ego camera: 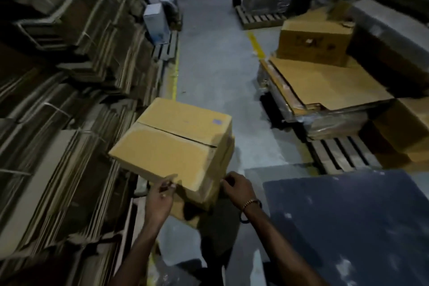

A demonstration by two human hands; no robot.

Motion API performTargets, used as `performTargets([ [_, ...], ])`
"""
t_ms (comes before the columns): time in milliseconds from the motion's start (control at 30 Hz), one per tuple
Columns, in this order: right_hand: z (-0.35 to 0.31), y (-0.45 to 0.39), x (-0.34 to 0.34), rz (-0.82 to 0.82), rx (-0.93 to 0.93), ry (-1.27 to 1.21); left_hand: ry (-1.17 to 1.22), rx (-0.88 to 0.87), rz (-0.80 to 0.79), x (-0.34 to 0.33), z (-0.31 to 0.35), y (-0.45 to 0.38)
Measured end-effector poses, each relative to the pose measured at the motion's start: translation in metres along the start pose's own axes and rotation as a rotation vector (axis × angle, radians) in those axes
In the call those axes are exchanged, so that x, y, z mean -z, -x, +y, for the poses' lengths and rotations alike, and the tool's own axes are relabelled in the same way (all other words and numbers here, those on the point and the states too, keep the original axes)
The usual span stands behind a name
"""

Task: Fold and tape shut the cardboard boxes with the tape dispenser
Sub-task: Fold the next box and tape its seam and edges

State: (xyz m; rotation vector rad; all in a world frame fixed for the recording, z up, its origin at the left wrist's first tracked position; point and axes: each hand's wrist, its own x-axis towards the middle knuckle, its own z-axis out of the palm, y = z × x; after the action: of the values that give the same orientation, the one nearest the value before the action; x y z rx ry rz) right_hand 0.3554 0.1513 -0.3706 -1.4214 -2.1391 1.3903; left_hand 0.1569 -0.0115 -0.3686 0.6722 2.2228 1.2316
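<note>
**One box folded, none yet seen taped**

Two flaps lie folded flat across the top of the cardboard box (173,144) at the centre of the single head view, their edges meeting along a dark seam that runs across the lid. No strip of tape can be made out over that seam, and no tape dispenser shows anywhere in the picture, so the folding looks done on this box and the sealing, by all appearances, is yet to come.

The left hand (161,197) is at the box's near edge, fingers curled with the tips pinching at the near edge, though motion blur hides just how firm the hold is. The right hand (235,187), a bracelet at its wrist, has its fingers bent against the near right corner of the box. The box sits raised off the grey floor (209,72), seemingly atop more cardboard, just beside the tall stacks of flattened cartons (69,100) along the left wall.

Across the aisle, a second assembled box (313,39) stands on cardboard sheets (325,81) laid over a wooden pallet (343,155); whether it is taped cannot be told from here. A dark panel (348,216) lies at lower right. With so many flat cartons waiting, most of the job appears to lie ahead.
</note>
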Motion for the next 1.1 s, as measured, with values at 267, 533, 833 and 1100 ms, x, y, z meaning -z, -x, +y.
performTargets([
  [267, -0.044, -0.126, -0.054, 0.063, -0.225, -0.159, -0.187, 0.033, 0.166, 0.055, -0.002, -0.197],
  [533, -0.071, -0.182, -0.086, 0.304, -0.398, -0.283, -0.522, 0.064, 0.152, 0.080, 0.005, -0.350],
  [833, -0.056, -0.197, -0.050, 0.400, -0.478, -0.420, -0.467, 0.246, 0.143, 0.048, 0.001, -0.405],
  [1100, -0.022, -0.154, 0.100, 0.744, -0.368, -0.512, -0.398, -0.026, 0.125, -0.060, 0.140, -0.321],
])
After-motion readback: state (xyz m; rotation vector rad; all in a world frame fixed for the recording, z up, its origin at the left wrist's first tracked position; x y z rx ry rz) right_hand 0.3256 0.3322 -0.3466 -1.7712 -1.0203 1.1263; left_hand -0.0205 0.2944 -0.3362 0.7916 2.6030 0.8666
